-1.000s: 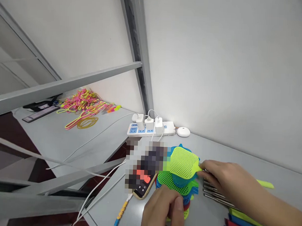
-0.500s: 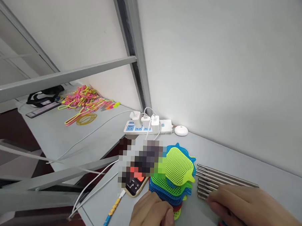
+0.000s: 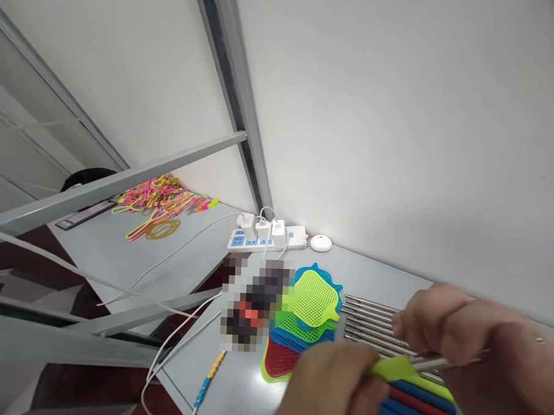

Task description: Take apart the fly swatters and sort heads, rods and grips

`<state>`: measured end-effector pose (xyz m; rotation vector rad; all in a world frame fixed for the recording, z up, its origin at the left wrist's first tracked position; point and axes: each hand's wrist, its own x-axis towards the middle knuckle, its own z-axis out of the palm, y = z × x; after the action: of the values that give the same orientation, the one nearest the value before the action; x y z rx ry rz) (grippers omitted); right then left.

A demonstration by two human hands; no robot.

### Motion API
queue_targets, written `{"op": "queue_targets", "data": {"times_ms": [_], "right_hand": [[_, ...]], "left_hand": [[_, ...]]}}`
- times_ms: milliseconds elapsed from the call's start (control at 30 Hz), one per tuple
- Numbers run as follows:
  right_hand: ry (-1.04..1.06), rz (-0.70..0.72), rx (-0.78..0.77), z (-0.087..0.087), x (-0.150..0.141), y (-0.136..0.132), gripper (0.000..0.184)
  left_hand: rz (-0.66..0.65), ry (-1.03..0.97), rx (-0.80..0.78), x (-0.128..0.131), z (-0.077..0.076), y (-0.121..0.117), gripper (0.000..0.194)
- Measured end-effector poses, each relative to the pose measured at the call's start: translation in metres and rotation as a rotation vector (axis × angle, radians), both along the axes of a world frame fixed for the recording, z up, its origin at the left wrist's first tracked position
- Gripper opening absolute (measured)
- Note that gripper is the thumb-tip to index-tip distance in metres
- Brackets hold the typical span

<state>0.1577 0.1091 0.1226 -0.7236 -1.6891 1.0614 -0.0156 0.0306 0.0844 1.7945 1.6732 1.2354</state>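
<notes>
My left hand (image 3: 333, 381) is closed on a yellow-green plastic piece (image 3: 396, 368) at the lower right. My right hand (image 3: 464, 338) pinches a thin metal rod (image 3: 428, 364), whose near end meets or lies against that piece; the joint is blurred. Under both hands lies a row of coloured plastic handles (image 3: 419, 406) in blue, red, green and yellow-green. Several metal rods (image 3: 373, 319) lie side by side behind, partly covered by my right hand. To the left is a stack of perforated fly swatter heads (image 3: 314, 298), yellow-green on blue at the top, with red (image 3: 279, 359) lower down.
A power strip (image 3: 296, 236) with white chargers and a white round case (image 3: 321, 243) stand by the wall. A blurred-out phone (image 3: 254, 307) lies left of the stack, its cable (image 3: 207, 379) running forward. Beyond the metal frame (image 3: 206, 143), pink and yellow cords (image 3: 160, 196) are heaped.
My left hand has moved right from beside the swatter stack and holds the yellow-green piece. My right hand has lifted with a metal rod. The view has shifted, showing the coloured handles.
</notes>
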Motion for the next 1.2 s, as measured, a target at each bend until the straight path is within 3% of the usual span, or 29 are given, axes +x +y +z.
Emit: {"op": "queue_targets", "data": {"times_ms": [133, 233, 333, 467, 533, 667, 867, 1033, 1200], "right_hand": [[-0.397, 0.043, -0.026, 0.003, 0.008, 0.005, 0.018], [-0.589, 0.11, 0.011, -0.008, 0.005, 0.012, 0.019], [-0.671, 0.108, 0.163, -0.019, -0.012, 0.027, 0.027], [-0.669, 0.095, 0.321, -0.028, -0.049, 0.061, 0.029], [-0.672, 0.103, 0.351, -0.029, -0.068, 0.077, 0.028], [-0.719, 0.122, 0.354, -0.028, -0.1, 0.097, 0.027], [-0.695, 0.138, 0.434, -0.037, -0.13, 0.106, 0.027], [-0.728, 0.139, 0.441, -0.038, -0.137, 0.105, 0.027], [-0.689, 0.104, 0.38, -0.025, -0.12, 0.1, 0.028]], "left_hand": [[-0.211, 0.046, -0.175, -0.053, 0.018, 0.028, 0.01], [-0.288, 0.151, -0.233, -0.07, 0.017, 0.049, 0.011], [-0.167, 0.223, -0.157, -0.062, 0.005, 0.057, 0.017], [0.073, 0.171, 0.106, -0.039, -0.012, 0.052, 0.023], [0.048, 0.145, 0.162, -0.032, -0.019, 0.05, 0.018], [-0.04, 0.188, 0.118, -0.029, -0.031, 0.049, 0.015], [-0.016, 0.186, 0.084, -0.033, -0.033, 0.05, 0.017], [-0.014, 0.187, 0.082, -0.034, -0.031, 0.051, 0.017], [0.022, 0.193, 0.107, -0.034, -0.026, 0.057, 0.016]]}}
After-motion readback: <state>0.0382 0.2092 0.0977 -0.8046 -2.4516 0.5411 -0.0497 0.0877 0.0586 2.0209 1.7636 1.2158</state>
